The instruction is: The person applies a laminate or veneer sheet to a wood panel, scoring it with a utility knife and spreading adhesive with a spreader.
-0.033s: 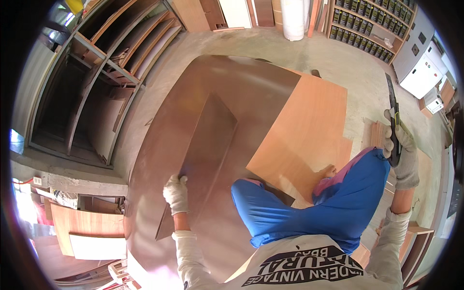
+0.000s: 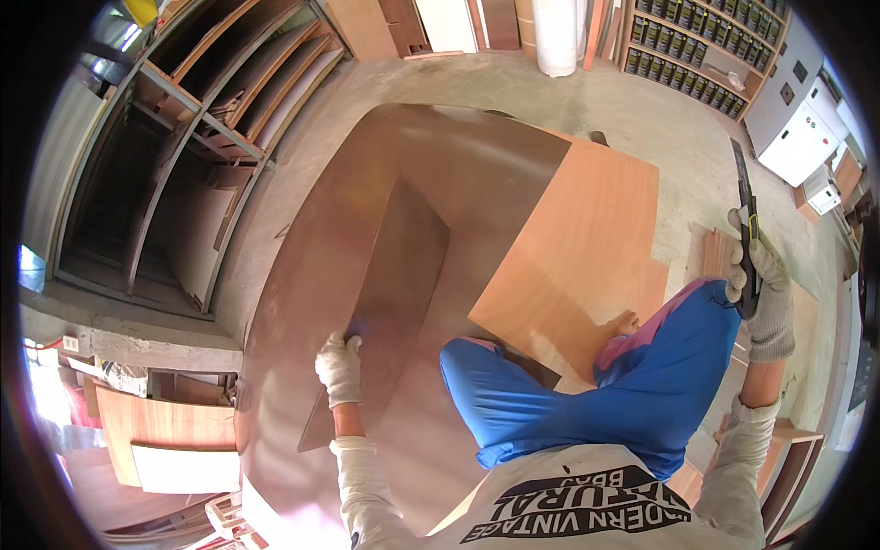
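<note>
With its gloved fingers closed, my left hand (image 2: 340, 368) grips the left edge of a narrow dark brown panel (image 2: 394, 261). That panel is tilted, standing partly on edge on a large dark brown sheet (image 2: 467, 151). At the right, my gloved right hand (image 2: 765, 293) is wrapped round a long, narrow black tool (image 2: 746, 206) with yellow-green on its handle. The tool points away from me, above the floor by my right knee; its exact kind is hard to make out. An orange-brown wood sheet (image 2: 577, 229) lies beside the large brown one, partly under my legs.
Shelving with boards (image 2: 266, 87) stands at the far left. At the far right are a rack of dark cans (image 2: 678, 46) and a grey-white cabinet (image 2: 797, 137). A white roll (image 2: 555, 41) stands at the back. Wood strips (image 2: 713, 252) lie near my right knee.
My left hand has shifted slightly right and away from me, and the narrow panel leans up more steeply. The right hand and its tool have hardly moved.
</note>
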The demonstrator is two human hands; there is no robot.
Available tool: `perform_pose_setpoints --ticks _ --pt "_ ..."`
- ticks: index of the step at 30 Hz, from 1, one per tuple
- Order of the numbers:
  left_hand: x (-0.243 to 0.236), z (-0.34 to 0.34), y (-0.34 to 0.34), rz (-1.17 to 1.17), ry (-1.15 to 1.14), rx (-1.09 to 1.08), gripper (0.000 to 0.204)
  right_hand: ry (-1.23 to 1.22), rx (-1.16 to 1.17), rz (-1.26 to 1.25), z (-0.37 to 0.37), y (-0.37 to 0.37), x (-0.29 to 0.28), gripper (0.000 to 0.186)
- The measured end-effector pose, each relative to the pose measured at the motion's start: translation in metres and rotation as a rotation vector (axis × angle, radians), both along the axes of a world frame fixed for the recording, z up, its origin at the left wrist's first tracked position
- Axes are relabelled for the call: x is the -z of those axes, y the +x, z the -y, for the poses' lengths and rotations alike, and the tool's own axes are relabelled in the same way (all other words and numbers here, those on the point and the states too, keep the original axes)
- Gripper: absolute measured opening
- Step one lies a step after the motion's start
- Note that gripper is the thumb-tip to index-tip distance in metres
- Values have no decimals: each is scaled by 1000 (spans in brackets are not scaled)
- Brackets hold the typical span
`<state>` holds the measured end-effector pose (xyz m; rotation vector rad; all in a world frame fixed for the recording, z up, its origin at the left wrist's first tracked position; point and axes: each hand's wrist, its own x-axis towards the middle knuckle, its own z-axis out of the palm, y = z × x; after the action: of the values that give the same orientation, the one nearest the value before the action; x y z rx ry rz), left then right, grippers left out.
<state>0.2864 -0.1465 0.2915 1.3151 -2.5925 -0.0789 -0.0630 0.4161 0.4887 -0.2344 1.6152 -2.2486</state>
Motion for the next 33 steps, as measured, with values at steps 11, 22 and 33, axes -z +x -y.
perform_pose_setpoints --ticks 11,22,33 --pt "-14 -8 -2 9 531 206 42 -187 54 50 5 93 -4 44" --pt "2 13 -20 -36 651 -31 34 99 -351 665 52 176 135 45" --pt "22 -35 -71 106 313 -106 28 142 -284 555 32 -52 223 31"
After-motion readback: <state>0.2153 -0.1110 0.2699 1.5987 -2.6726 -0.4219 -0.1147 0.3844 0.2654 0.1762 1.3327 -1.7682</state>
